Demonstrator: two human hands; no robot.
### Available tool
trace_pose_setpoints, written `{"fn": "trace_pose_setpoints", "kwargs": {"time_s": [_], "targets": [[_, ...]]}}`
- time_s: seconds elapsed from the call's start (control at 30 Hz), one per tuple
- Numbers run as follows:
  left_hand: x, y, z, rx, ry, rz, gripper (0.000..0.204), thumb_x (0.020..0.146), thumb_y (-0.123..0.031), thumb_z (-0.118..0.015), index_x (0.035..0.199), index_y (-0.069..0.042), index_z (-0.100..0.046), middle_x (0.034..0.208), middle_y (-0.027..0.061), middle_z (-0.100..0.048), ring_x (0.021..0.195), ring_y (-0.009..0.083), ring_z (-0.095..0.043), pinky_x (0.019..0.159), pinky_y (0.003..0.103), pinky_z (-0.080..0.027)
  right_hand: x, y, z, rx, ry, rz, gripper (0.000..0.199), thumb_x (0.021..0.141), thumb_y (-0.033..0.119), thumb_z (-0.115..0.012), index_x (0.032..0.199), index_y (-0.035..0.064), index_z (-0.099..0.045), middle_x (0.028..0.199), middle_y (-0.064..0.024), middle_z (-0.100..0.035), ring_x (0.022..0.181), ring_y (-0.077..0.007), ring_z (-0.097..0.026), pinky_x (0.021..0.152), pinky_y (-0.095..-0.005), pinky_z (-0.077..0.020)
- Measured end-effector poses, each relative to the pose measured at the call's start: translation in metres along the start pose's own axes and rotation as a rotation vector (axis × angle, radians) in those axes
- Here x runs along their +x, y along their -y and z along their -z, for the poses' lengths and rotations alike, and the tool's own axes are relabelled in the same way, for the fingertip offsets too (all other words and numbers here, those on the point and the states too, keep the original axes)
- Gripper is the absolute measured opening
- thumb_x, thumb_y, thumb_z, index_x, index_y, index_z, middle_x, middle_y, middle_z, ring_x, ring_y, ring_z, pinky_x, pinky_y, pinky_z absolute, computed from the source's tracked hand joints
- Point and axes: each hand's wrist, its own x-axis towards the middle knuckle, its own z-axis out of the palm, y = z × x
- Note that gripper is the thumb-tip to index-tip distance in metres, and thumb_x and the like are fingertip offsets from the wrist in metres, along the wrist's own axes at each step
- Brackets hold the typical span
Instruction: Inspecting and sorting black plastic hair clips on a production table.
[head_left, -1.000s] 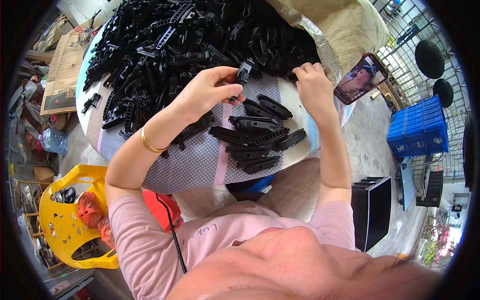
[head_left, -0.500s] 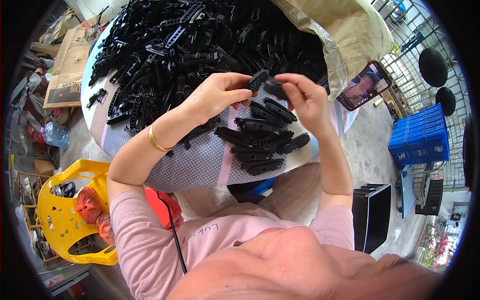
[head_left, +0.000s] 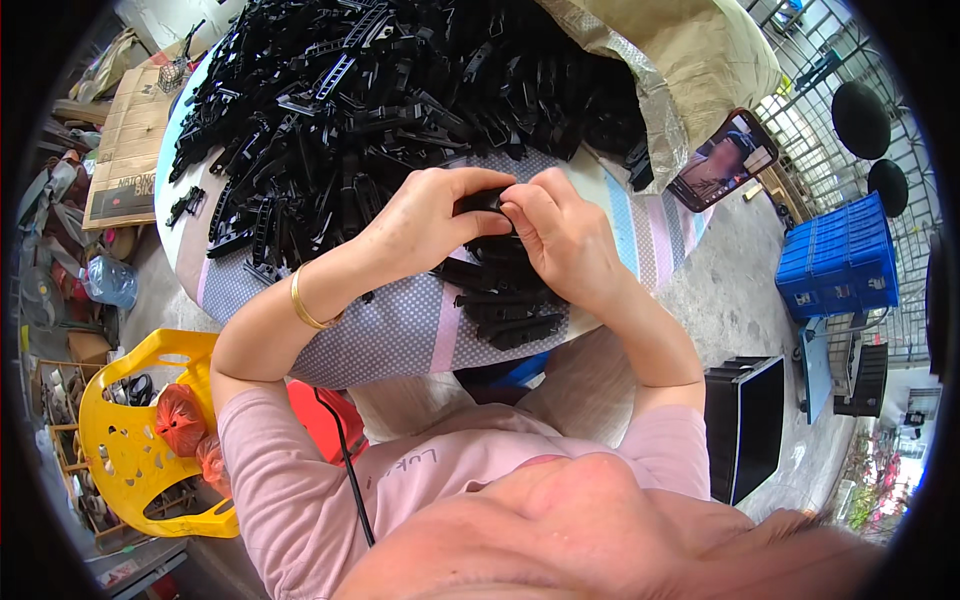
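My left hand (head_left: pixel 425 220) is closed on a black plastic part (head_left: pixel 482 203), its thumb and fingers pinching it from the left. From the right, my right hand (head_left: pixel 565 235) presses its bent fingers against the same part's end, thumb and fingertips together. The hands nearly touch and hide much of the part. Right below them, a group of black plastic pieces (head_left: pixel 512 318) lies in rough rows on the tablecloth, partly covered by the right hand. A large heap of similar black plastic parts (head_left: pixel 400 90) fills the far side of the table.
The round table's cloth (head_left: pixel 375 340) is dotted and striped. A woven sack (head_left: pixel 690 60) lies open at the far right beside a propped phone (head_left: pixel 722 160). A yellow chair (head_left: pixel 110 440) stands left, a blue crate (head_left: pixel 840 260) and a black box (head_left: pixel 745 425) right.
My hands have come together; the right moved left and down onto the part in the left. The separate dark piece in my right hand no longer shows.
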Motion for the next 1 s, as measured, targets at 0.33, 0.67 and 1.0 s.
{"fn": "trace_pose_setpoints", "kwargs": {"time_s": [0.33, 0.67, 1.0], "targets": [[0.0, 0.001, 0.007, 0.283, -0.1, -0.41, 0.039, 0.072, -0.002, -0.068, 0.11, -0.001, -0.062, 0.094, 0.0156, -0.065, 0.08, 0.0273, -0.062, 0.07, 0.032, -0.05, 0.008, -0.022, 0.027, 0.296, 0.214, -0.157, 0.051, 0.068, 0.022, -0.077, 0.111, 0.0004, -0.059, 0.102, -0.0148, -0.061, 0.089, -0.0296, -0.06, 0.082, -0.0339, -0.0469], [-0.002, 0.0, 0.008, 0.29, -0.1, -0.48, 0.042, 0.071, -0.003, -0.07, 0.112, -0.001, -0.061, 0.086, 0.0135, -0.064, 0.075, 0.0256, -0.059, 0.067, 0.032, -0.05, 0.003, -0.016, 0.027, 0.01, 0.089, 0.072, 0.042, 0.067, 0.017, -0.078, 0.102, 0.0004, -0.06, 0.086, -0.0128, -0.063, 0.081, -0.0312, -0.059, 0.072, -0.0368, -0.0464], [-0.003, 0.001, 0.003, 0.303, -0.14, -0.524, 0.038, 0.072, -0.004, -0.07, 0.108, 0.0, -0.062, 0.084, 0.0127, -0.063, 0.074, 0.0272, -0.06, 0.066, 0.033, -0.049, 0.001, -0.019, 0.024, 0.063, 0.077, 0.034, 0.037, 0.068, 0.011, -0.076, 0.099, 0.0001, -0.06, 0.086, -0.0126, -0.064, 0.08, -0.0315, -0.061, 0.071, -0.0357, -0.0471]]}}
